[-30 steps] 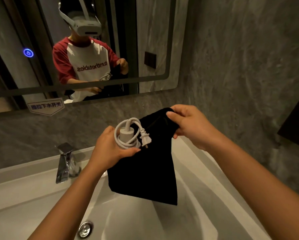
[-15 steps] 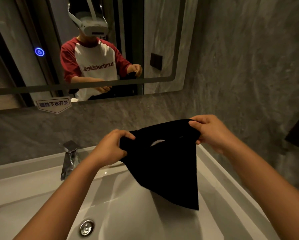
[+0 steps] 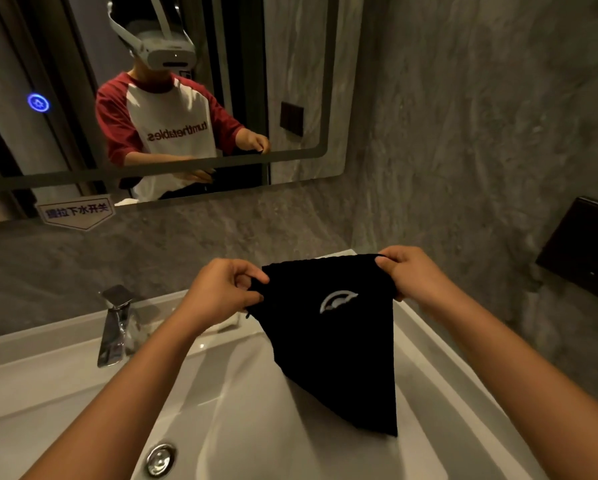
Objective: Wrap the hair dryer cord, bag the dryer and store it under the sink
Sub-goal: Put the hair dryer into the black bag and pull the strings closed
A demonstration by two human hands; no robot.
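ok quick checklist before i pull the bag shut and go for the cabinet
1. Left hand grips the black bag at its top corner: ok.
2. Right hand grips the opposite top corner: ok.
3. Hair dryer fully inside: cannot tell, only black fabric and a white logo show.
4. No cord or plug sticking out of the mouth: ok, none visible.
5. Bag clear of the faucet: ok, it hangs over the sink basin, well to the right.
6. Under-sink cabinet reachable: cannot tell, out of view.
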